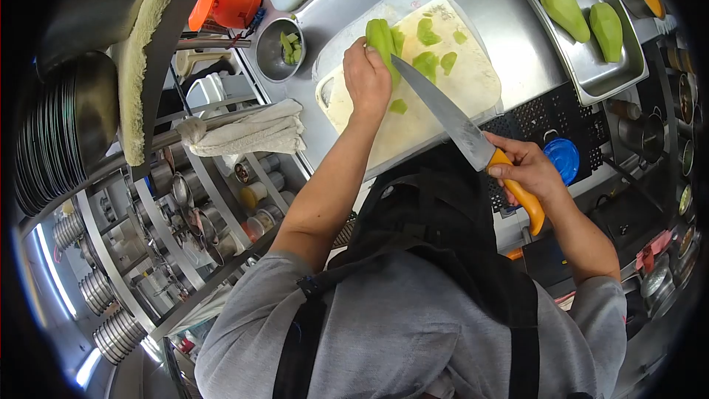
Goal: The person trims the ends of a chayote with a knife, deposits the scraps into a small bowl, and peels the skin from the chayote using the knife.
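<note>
Steel counter (513,37): tray (594,78) holds 3 vegetables (563,11), bowl (271,60) green pieces (292,47); left grip (367,77) clasps green stalk (379,34), right grip (524,166) knife (447,107).

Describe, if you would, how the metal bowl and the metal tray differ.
The metal bowl is round, while the metal tray is rectangular.
The metal bowl looks clearly smaller than the metal tray.
The metal bowl holds small green pieces; the metal tray holds large green produce.
The metal bowl is on the left hand's side, the metal tray on the right hand's.
Both are silvery, open-topped containers.
</note>
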`<control>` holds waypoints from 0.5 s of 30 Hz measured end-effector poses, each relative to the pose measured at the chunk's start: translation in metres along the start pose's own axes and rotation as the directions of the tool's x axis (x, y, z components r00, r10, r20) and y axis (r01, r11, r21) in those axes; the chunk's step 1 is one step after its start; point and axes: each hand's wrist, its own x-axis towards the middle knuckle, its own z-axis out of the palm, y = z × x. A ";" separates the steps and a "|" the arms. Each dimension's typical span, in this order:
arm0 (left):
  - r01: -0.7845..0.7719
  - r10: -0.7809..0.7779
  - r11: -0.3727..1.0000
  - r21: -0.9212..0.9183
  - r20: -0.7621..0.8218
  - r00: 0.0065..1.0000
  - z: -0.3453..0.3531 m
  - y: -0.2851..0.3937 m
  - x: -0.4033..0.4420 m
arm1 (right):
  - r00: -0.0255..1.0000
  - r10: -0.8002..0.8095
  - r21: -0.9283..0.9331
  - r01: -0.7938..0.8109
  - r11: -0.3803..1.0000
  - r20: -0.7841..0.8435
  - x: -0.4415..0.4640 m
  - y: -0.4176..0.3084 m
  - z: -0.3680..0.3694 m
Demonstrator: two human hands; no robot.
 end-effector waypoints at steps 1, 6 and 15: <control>-0.040 0.041 0.999 0.026 -0.009 0.999 0.002 0.000 -0.002 | 1.000 0.005 0.061 -0.005 0.998 0.000 -0.003 0.002 0.003; -0.129 0.130 0.990 0.061 -0.009 0.991 0.001 0.005 -0.006 | 0.993 -0.094 0.355 0.066 0.933 0.065 -0.013 0.021 0.010; -0.111 0.105 0.992 0.053 0.094 0.990 -0.004 0.005 0.006 | 0.931 -0.250 0.145 0.295 0.944 -0.267 -0.013 0.027 0.016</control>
